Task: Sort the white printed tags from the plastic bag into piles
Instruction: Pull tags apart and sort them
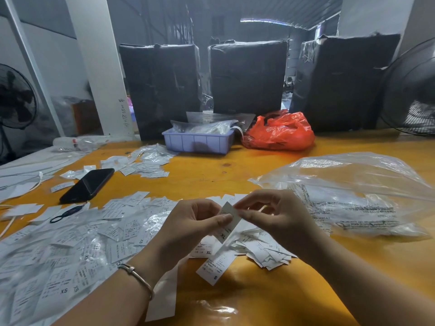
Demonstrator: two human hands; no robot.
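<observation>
My left hand (190, 227) and my right hand (273, 217) both pinch one white printed tag (229, 222) marked XL, held up above the orange table (259, 165). Under my hands lies a small pile of tags (261, 250), with an S tag (213, 267) and another XL tag (207, 251) in front of it. A wide spread of white tags (70, 243) covers the table to the left, some marked XS. The clear plastic bag (353, 196) lies to the right, with white tags showing through it.
A black phone (87, 184) and a key ring (63, 214) lie at the left among tags. Further back stand a lilac tray (197, 142) with bags, a red plastic bag (280, 132), more tags (143, 163), three black-wrapped bundles (247, 76) and two fans (412, 90).
</observation>
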